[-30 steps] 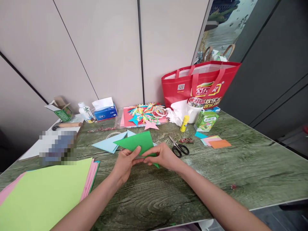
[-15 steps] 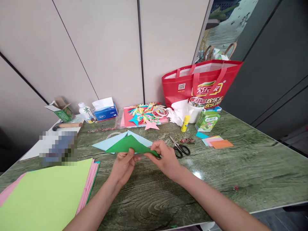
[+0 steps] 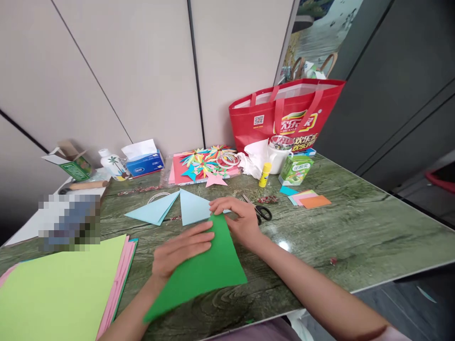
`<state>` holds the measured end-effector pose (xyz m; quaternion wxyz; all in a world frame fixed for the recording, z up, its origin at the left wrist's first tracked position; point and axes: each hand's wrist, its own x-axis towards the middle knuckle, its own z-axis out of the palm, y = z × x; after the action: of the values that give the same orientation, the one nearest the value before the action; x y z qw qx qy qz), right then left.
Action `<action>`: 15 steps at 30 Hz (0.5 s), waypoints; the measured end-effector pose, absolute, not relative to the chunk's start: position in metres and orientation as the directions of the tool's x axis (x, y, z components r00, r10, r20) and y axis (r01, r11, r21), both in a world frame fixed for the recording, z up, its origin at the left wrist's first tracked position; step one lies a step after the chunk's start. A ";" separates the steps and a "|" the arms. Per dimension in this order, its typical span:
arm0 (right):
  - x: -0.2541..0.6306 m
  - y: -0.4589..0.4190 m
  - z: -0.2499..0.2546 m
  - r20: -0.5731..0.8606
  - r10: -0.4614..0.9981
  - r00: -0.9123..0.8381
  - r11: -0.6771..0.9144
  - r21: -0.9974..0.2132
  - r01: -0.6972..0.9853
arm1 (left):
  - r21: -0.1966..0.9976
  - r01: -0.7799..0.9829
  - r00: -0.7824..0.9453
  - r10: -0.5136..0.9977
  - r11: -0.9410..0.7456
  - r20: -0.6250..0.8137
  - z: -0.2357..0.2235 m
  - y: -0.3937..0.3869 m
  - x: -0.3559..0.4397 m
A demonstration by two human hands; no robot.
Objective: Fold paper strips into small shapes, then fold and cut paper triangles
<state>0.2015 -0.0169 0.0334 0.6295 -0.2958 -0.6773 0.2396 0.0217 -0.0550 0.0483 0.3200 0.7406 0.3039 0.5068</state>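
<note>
A piece of green paper [image 3: 209, 270] lies on the table in front of me, its wide edge toward me and its narrow tip pointing away. My left hand [image 3: 185, 248] rests flat across its left side with the fingers stretched out. At the far tip, my right hand [image 3: 241, 220] has its fingers bent round the paper, the thumb beneath them. Just beyond the hands sit two light blue folded paper pieces, one at the left [image 3: 154, 208] and one at the right [image 3: 194, 206], the latter partly covered by my right hand. Black-handled scissors [image 3: 263, 212] lie beside my right hand.
Stacked coloured paper [image 3: 64, 289] occupies the left front. Behind are a tissue box [image 3: 145, 165], a bottle [image 3: 114, 166], colourful paper stars [image 3: 204, 166], a glue stick [image 3: 264, 175], a green carton [image 3: 296, 170] and a red bag [image 3: 249, 125]. Small paper slips [image 3: 314, 201] lie right.
The green paper, held up between both hands before, is now down on the table and turned, tip away from me. My left hand has gone from pinching to lying flat on it.
</note>
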 end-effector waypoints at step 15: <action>0.207 -0.017 0.038 0.684 0.729 -0.039 0.684 -0.725 0.085 | 0.344 0.262 0.597 0.432 -0.902 0.676 0.045 -0.068 0.010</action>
<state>0.2066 -0.0168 0.0377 0.6238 -0.3023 -0.6729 0.2581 0.0105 -0.0684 0.0452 0.1047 0.8874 0.1954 0.4042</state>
